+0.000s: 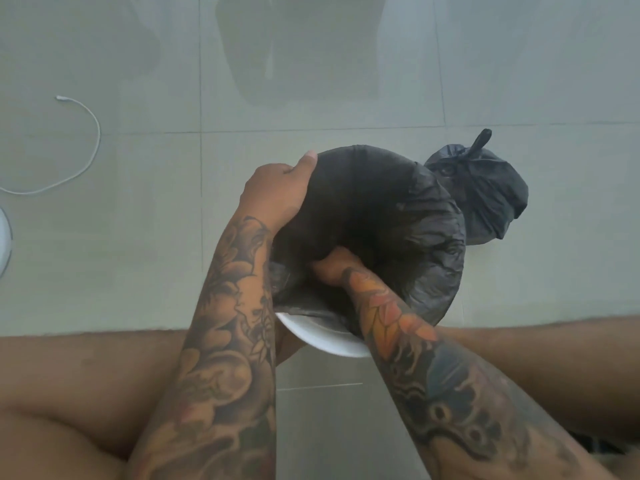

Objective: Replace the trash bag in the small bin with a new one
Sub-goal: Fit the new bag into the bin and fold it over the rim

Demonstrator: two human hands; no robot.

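Observation:
A small white bin (325, 339) stands on the floor between my legs, only its near rim showing. A new black trash bag (415, 220) lines it, its edge folded over most of the rim. My left hand (277, 192) grips the bag's edge at the bin's far left rim, thumb on top. My right hand (332, 265) reaches down inside the bag, its fingers hidden in the black plastic. The old bag (485, 188), tied shut with a knot, lies on the floor just behind and right of the bin.
A white cable (86, 143) curls on the grey tiled floor at the left, and part of a white round object (4, 244) shows at the left edge. My bare legs (86, 375) flank the bin on both sides.

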